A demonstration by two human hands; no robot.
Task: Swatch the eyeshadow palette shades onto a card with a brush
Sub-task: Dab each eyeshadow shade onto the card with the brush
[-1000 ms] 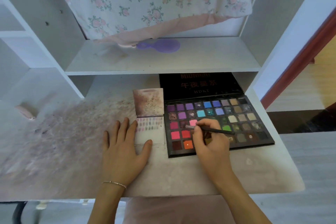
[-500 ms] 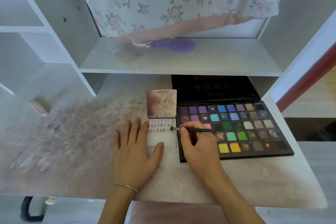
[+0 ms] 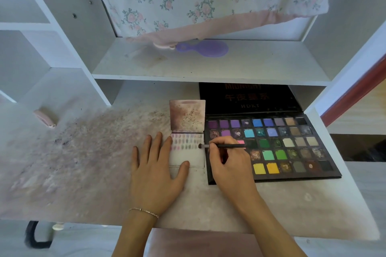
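A large black eyeshadow palette (image 3: 292, 148) lies open on the desk, its many coloured pans facing up and its dark lid leaning back. Left of it sits a small white card (image 3: 193, 156) with rows of faint swatches, a stained flap standing up behind it. My left hand (image 3: 156, 171) lies flat beside the card, its fingers and thumb pressing on the card's left and lower edge. My right hand (image 3: 229, 165) pinches a thin black brush (image 3: 225, 146). The brush tip points left and touches the card's right edge.
The white desk top (image 3: 83, 152) is smeared with pink and brown powder on the left. A purple hand mirror (image 3: 205, 48) lies on the shelf above, under a hanging floral cloth (image 3: 208, 0). A pink object (image 3: 45, 118) rests at the far left.
My right hand has carried the brush from the pink pans leftwards to the card's right edge. My left hand has stayed pressed on the card.
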